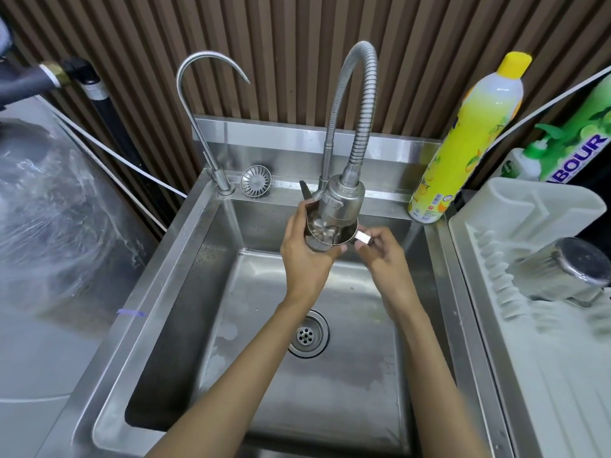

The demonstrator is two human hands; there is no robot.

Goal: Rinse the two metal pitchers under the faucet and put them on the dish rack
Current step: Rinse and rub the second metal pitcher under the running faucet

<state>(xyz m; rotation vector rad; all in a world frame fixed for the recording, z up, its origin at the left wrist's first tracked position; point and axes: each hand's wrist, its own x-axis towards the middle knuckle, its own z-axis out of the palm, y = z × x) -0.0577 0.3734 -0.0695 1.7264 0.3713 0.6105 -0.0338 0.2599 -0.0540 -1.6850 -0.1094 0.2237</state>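
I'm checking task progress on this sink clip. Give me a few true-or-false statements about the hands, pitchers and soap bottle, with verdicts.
1. The left hand grips the small metal pitcher under the flexible steel faucet. True.
2. The right hand rests flat on the sink rim. False: it pinches that pitcher's handle.
3. A second metal pitcher rests on the white plastic dish rack. True.
4. The yellow dish-soap bottle lies in the basin. False: it stands upright at the back right corner of the steel sink.
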